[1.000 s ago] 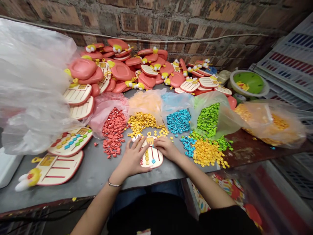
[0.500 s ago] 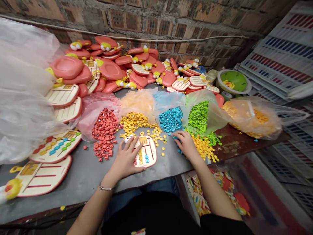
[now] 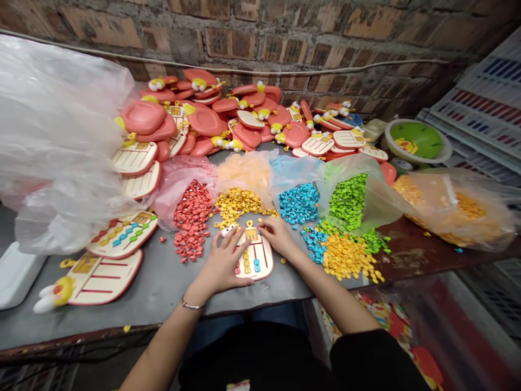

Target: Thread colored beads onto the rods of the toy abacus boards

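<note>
A cream toy abacus board (image 3: 256, 259) with red rods lies flat on the grey table (image 3: 154, 288) in front of me. Yellow, red and blue beads sit on its rods. My left hand (image 3: 223, 262) rests on the board's left side, fingers spread, pressing it down. My right hand (image 3: 275, 233) is at the board's top right corner, fingers curled in a pinch on something too small to make out. Heaps of red beads (image 3: 190, 217), yellow beads (image 3: 236, 202), blue beads (image 3: 299, 202) and green beads (image 3: 348, 200) spill from plastic bags just behind the board.
A pile of pink and cream toy boards (image 3: 228, 117) fills the back by the brick wall. Two more boards (image 3: 122, 234) (image 3: 95, 278) lie at the left under a big clear plastic bag (image 3: 52, 141). An orange bead bag (image 3: 456, 209) and green bowl (image 3: 417, 140) sit right.
My right hand went out to the blue and yellow bead heaps on the right, then came back to the board's top right corner. My left hand stayed on the board.
</note>
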The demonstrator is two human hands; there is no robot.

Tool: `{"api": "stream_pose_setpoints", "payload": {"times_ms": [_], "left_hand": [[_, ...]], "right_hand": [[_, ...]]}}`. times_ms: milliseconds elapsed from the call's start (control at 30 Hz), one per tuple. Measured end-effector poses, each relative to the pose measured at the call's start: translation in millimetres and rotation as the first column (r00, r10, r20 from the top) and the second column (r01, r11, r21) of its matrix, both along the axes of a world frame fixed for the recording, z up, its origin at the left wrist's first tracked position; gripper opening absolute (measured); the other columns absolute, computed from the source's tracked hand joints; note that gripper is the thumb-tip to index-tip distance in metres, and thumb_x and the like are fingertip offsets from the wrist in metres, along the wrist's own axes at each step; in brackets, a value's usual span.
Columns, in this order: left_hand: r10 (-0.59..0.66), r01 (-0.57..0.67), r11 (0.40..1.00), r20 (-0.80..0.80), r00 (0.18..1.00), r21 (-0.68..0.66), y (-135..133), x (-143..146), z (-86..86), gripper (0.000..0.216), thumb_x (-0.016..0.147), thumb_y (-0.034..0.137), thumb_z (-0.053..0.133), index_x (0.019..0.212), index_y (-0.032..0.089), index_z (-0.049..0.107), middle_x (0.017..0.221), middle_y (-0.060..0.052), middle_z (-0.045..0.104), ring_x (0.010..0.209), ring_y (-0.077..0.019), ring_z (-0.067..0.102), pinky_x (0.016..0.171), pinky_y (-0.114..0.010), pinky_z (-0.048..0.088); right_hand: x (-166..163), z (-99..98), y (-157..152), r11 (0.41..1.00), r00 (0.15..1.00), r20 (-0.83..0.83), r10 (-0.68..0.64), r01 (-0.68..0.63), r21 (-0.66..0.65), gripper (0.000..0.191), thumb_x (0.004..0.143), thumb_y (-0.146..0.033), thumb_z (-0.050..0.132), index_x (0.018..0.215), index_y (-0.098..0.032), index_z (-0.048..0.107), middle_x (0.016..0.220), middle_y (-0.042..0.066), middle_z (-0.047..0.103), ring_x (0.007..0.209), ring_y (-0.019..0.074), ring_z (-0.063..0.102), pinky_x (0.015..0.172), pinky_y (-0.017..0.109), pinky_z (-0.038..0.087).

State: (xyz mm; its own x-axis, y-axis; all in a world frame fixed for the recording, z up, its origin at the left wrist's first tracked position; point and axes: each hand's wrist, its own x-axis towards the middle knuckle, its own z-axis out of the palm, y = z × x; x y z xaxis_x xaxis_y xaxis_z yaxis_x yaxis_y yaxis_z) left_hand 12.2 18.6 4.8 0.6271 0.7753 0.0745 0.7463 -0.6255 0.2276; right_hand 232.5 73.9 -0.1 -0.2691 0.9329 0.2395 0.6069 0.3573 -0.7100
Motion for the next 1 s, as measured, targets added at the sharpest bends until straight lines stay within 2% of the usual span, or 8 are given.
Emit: {"api": "stream_pose_setpoints", "payload": {"times_ms": [100, 333, 500, 600, 700, 833, 1000], "left_hand": [[0.000, 0.000, 1.000, 0.009, 1.000, -0.003, 0.1, -0.3, -1.4, 0.096, 0.067, 0.075, 0.062, 0.146, 0.024, 0.040, 0.158, -0.014, 0.021, 0.142, -0.0397, 0.019, 0.112, -0.057, 0.009], [0.012, -0.012, 1.000, 0.036, 0.999, 0.010, 0.0, 0.0, -4.8, 0.096, 0.068, 0.077, 0.060, 0.145, 0.024, 0.041, 0.158, -0.012, 0.022, 0.143, -0.0372, 0.020, 0.113, -0.054, 0.009], [0.015, -0.015, 1.000, 0.032, 0.999, 0.009, -0.1, 0.0, -6.2, 0.096, 0.067, 0.079, 0.059, 0.144, 0.024, 0.042, 0.159, -0.012, 0.021, 0.144, -0.0357, 0.019, 0.113, -0.055, 0.009], [0.013, -0.013, 1.000, 0.025, 1.000, 0.006, -0.2, 0.5, -6.0, 0.097, 0.067, 0.078, 0.060, 0.145, 0.023, 0.041, 0.159, -0.013, 0.020, 0.144, -0.0361, 0.018, 0.112, -0.056, 0.009], [0.012, -0.012, 1.000, 0.013, 1.000, 0.012, -0.2, 1.1, -5.5, 0.096, 0.067, 0.075, 0.063, 0.145, 0.023, 0.040, 0.159, -0.012, 0.020, 0.144, -0.0362, 0.017, 0.113, -0.056, 0.008], [-0.001, 0.001, 0.999, -0.001, 1.000, 0.043, -0.1, 1.0, -5.6, 0.099, 0.066, 0.070, 0.066, 0.147, 0.022, 0.037, 0.159, -0.013, 0.020, 0.144, -0.0371, 0.018, 0.113, -0.055, 0.008], [-0.015, 0.015, 0.998, -0.003, 1.000, 0.060, 0.1, 0.2, -5.5, 0.097, 0.066, 0.069, 0.067, 0.146, 0.023, 0.038, 0.159, -0.014, 0.020, 0.143, -0.0380, 0.020, 0.112, -0.057, 0.009]], "right_hand": [[-2.7, -8.1, -1.3, 0.993, 0.998, 0.031, -0.057, 0.053, 0.104, 0.009, 0.088, -0.019, 0.060, 0.083, -0.020, 0.067, 0.087, 0.005, 0.061, 0.090, 0.0212, 0.056, 0.083, 0.036, 0.046], [-1.7, -12.4, -22.5, 0.973, 0.977, 0.211, 0.015, -0.063, 0.224, 0.021, 0.092, -0.013, 0.049, 0.083, -0.021, 0.066, 0.091, 0.007, 0.061, 0.089, 0.0223, 0.054, 0.078, 0.035, 0.047], [1.8, -9.2, -39.9, 0.976, 0.983, 0.150, 0.103, -0.129, 0.173, 0.022, 0.092, -0.014, 0.049, 0.085, -0.020, 0.069, 0.090, 0.008, 0.063, 0.085, 0.0216, 0.056, 0.075, 0.034, 0.048], [-2.2, -9.2, -46.5, 0.987, 0.995, 0.050, 0.088, -0.094, 0.129, 0.018, 0.091, -0.015, 0.053, 0.086, -0.021, 0.069, 0.085, 0.006, 0.066, 0.081, 0.0201, 0.059, 0.073, 0.033, 0.048], [-10.0, -11.1, -47.4, 0.992, 0.997, -0.039, 0.068, -0.063, 0.111, 0.013, 0.090, -0.016, 0.058, 0.090, -0.022, 0.069, 0.086, 0.005, 0.069, 0.083, 0.0200, 0.062, 0.079, 0.035, 0.049], [-10.8, -12.0, -44.1, 0.996, 0.996, -0.081, 0.046, -0.040, 0.080, 0.017, 0.088, -0.014, 0.058, 0.102, -0.019, 0.067, 0.099, 0.008, 0.071, 0.094, 0.0214, 0.063, 0.085, 0.036, 0.049], [-4.9, -9.3, -39.6, 0.998, 0.993, -0.111, 0.036, -0.030, 0.051, 0.021, 0.086, -0.010, 0.056, 0.102, -0.017, 0.067, 0.099, 0.008, 0.068, 0.094, 0.0204, 0.062, 0.084, 0.035, 0.050]]}}
